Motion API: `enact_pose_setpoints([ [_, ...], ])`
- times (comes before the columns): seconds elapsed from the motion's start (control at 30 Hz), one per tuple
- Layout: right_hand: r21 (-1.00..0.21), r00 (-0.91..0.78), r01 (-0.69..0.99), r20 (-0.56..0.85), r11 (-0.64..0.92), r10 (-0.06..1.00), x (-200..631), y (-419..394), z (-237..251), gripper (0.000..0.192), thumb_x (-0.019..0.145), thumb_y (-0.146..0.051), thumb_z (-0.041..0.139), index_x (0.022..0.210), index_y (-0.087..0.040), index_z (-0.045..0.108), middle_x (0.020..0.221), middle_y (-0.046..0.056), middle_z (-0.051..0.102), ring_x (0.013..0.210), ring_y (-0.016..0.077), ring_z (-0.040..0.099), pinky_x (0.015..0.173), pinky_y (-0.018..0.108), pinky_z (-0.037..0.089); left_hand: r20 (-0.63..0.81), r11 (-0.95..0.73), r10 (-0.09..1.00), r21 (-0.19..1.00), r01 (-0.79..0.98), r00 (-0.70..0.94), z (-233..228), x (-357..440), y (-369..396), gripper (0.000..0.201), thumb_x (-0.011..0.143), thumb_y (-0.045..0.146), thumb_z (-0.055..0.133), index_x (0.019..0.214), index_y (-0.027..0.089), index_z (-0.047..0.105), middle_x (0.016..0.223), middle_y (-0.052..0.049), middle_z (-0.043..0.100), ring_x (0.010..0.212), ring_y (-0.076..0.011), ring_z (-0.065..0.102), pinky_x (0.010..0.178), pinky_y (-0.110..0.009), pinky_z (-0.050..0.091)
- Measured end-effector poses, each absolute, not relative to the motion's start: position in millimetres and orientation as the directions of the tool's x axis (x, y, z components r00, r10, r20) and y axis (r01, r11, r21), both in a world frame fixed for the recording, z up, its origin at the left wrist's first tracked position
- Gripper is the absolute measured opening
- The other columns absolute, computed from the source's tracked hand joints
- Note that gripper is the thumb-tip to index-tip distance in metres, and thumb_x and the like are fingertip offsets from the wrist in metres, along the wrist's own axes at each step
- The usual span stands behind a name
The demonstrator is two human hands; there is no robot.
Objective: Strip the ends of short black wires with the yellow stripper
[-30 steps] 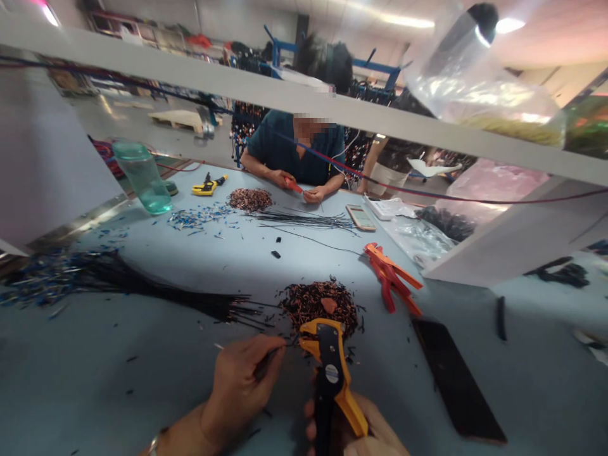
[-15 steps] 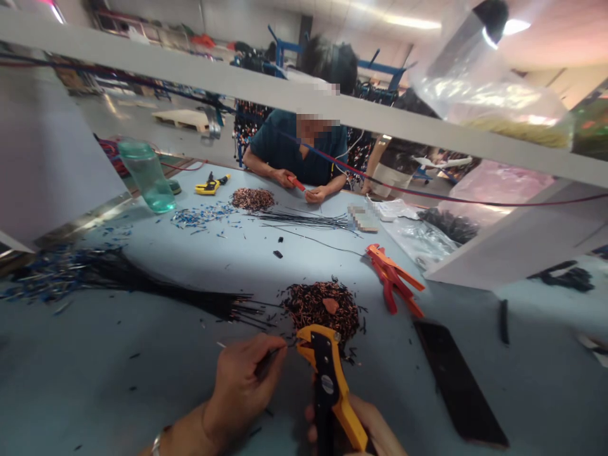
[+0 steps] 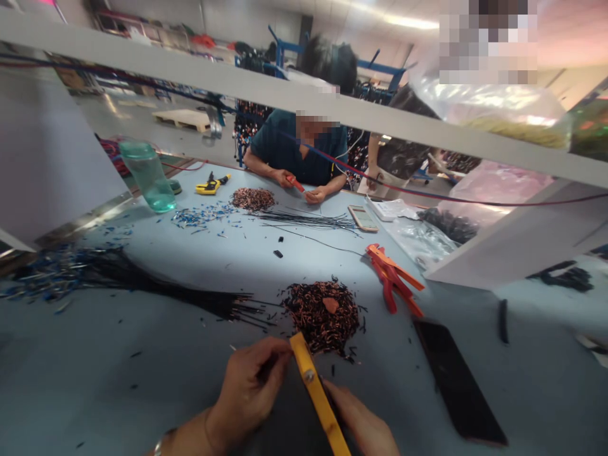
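My left hand (image 3: 249,389) pinches a thin black wire near the table's front edge, its tip against the head of a yellow wire stripper (image 3: 317,396). My right hand (image 3: 363,427) grips that stripper by its handles; the tool is turned edge-on. Just beyond the tool lies a pile of stripped insulation bits (image 3: 323,313). A bundle of black wires (image 3: 156,288) stretches to the left of my hands.
A red stripper (image 3: 392,278) and a dark phone (image 3: 458,383) lie to the right. Across the table a person in a teal shirt (image 3: 297,152) works on wires. A green bottle (image 3: 145,174), a yellow tool (image 3: 209,185) and a white crossbar (image 3: 285,95) are farther off.
My right hand has rotated the yellow stripper, so its black face no longer shows and only the yellow edge is seen. My left hand stays by its head with the wire.
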State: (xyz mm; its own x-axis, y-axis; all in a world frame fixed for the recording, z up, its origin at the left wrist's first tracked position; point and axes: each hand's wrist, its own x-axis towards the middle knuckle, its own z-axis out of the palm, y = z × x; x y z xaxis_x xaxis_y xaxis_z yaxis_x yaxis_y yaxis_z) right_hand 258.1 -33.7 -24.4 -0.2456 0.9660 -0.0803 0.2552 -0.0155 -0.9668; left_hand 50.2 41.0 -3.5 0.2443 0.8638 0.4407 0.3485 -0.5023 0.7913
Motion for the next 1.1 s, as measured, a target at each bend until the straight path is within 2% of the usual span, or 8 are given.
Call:
enact_pose_setpoints([
  [0.13,-0.917,-0.169,0.394,0.002,0.07,0.986,254,-37,-28,0.056,0.08,-0.041,0.067,0.134,-0.029,0.056,0.124,0.01,0.066,0.115,0.0357,0.06,0.094,0.04,0.051,0.26,-0.301,0.927,0.945,0.125,0.272,-1,52,39,0.021,0.089,0.024,0.051,0.083,0.017,0.069,0.063,-0.001,0.07,0.053,-0.0119,0.063,0.049,-0.016,0.049],
  [0.27,-0.868,-0.146,0.475,0.084,0.144,0.986,255,-45,-38,0.055,0.083,-0.035,0.065,0.137,-0.028,0.053,0.126,0.013,0.065,0.115,0.0346,0.061,0.095,0.039,0.051,0.177,-0.19,0.948,0.982,0.024,0.264,0,54,40,0.017,0.086,0.027,0.058,0.082,0.017,0.07,0.063,-0.001,0.071,0.053,-0.012,0.063,0.049,-0.016,0.05],
  [0.43,-0.858,-0.138,0.481,0.129,0.18,0.982,255,-44,-42,0.057,0.086,-0.041,0.062,0.139,-0.024,0.05,0.127,0.015,0.063,0.117,0.0354,0.059,0.099,0.043,0.047,0.157,-0.166,0.951,0.986,0.012,0.267,-1,53,39,0.018,0.086,0.028,0.058,0.077,0.016,0.068,0.061,-0.001,0.069,0.051,-0.0104,0.06,0.048,-0.015,0.048],
  [0.57,-0.85,-0.123,0.499,0.12,0.166,0.985,254,-43,-40,0.051,0.089,-0.036,0.058,0.138,-0.027,0.051,0.129,0.013,0.062,0.118,0.0346,0.058,0.1,0.043,0.047,0.161,-0.173,0.948,0.985,0.02,0.275,-4,52,39,0.024,0.088,0.032,0.056,0.075,0.016,0.067,0.06,-0.002,0.068,0.051,-0.0104,0.058,0.048,-0.016,0.047],
  [0.9,-0.812,-0.123,0.546,0.168,0.208,0.978,254,-38,-45,0.052,0.083,-0.04,0.066,0.132,-0.027,0.058,0.118,0.013,0.068,0.107,0.0354,0.065,0.09,0.041,0.054,0.121,-0.124,0.944,0.992,-0.01,0.306,-9,51,40,0.023,0.086,0.035,0.059,0.085,0.017,0.073,0.067,-0.004,0.073,0.055,-0.0128,0.064,0.051,-0.018,0.051],
  [1.1,-0.793,-0.143,0.569,0.165,0.217,0.976,255,-37,-47,0.052,0.079,-0.037,0.068,0.129,-0.026,0.06,0.112,0.013,0.071,0.1,0.0345,0.068,0.084,0.039,0.056,0.033,-0.023,0.948,0.999,-0.036,0.318,-3,53,40,0.03,0.085,0.043,0.06,0.083,0.016,0.072,0.066,-0.004,0.073,0.054,-0.0132,0.063,0.05,-0.018,0.05],
])
